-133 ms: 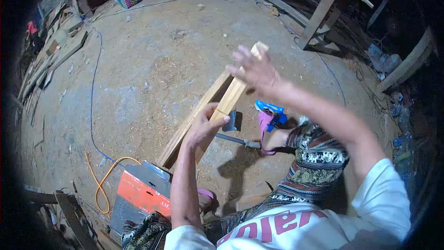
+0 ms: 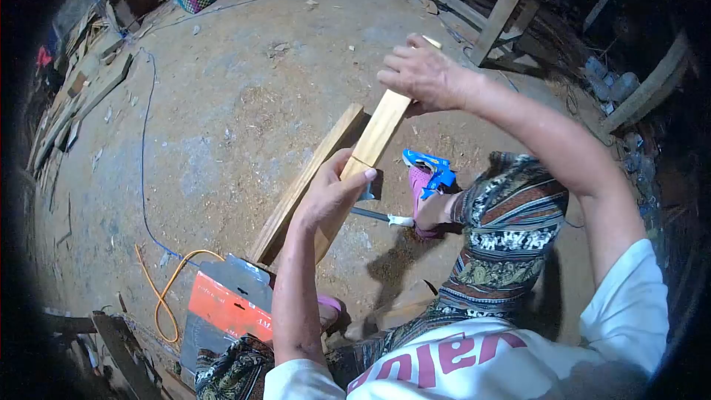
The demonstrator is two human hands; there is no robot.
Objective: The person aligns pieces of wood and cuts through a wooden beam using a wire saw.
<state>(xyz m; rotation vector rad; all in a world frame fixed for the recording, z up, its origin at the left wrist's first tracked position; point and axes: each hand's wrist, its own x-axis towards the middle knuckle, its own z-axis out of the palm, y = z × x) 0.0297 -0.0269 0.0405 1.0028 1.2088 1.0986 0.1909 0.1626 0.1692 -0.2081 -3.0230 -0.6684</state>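
A squared pale wooden bar (image 2: 384, 127) slants up and away from me, with a dark line running across its face. My left hand (image 2: 329, 191) is closed around its lower part, thumb along the near side just below that line. Near the top end, my right hand (image 2: 426, 78) has its fingers wrapped over the bar. Left of the bar lies another wooden beam (image 2: 307, 184), partly covered by my left hand and forearm. Under the bar, a dark rod with a white end (image 2: 400, 220) points toward my pink sandal (image 2: 419, 191).
Beside the sandal is a blue object (image 2: 433, 167). An orange-and-grey flat packet (image 2: 229, 300) lies at lower left near an orange cord (image 2: 164, 292). A blue cable (image 2: 146, 148) crosses the floor. Scrap boards (image 2: 92, 104) are piled left; a wooden trestle leg (image 2: 503, 15) stands at the upper right.
My right hand, spread and blurred at the bar's top end before, is now closed around it. The bar's upper end has shifted slightly up and right.
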